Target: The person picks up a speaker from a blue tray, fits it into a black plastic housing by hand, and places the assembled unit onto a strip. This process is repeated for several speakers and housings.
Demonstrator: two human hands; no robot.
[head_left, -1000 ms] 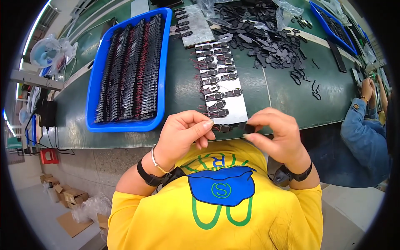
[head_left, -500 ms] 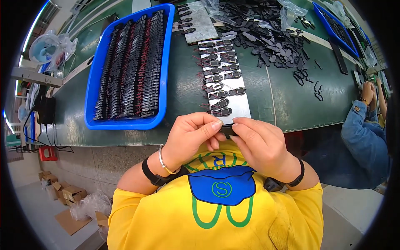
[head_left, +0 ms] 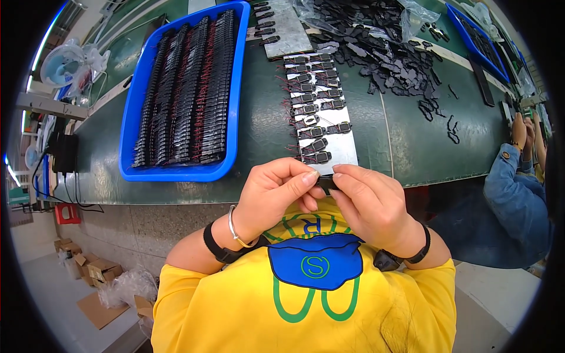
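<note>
Between my two hands, at the table's front edge, is a small black part [head_left: 326,183], mostly covered by fingers. My left hand [head_left: 275,194] pinches its left side between thumb and forefinger, the other fingers curled. From the right, my right hand [head_left: 374,203] grips it with thumb and fingertips. Just beyond lies a pale metal plate [head_left: 343,154] bearing two columns of small black speaker-like modules [head_left: 318,157] with thin red wires. One spot in the left column shows a pale ring-shaped piece [head_left: 310,120].
A blue tray [head_left: 234,112] at left holds packed rows of black wired modules. Another metal plate [head_left: 288,35] lies farther back, beside a heap of flat black cut pieces [head_left: 388,56] and clear plastic bags [head_left: 416,23]. A co-worker's denim sleeve [head_left: 511,182] is at right.
Both hands keep their grip on the small black part, with only slight finger movement. The whole view has shifted a little.
</note>
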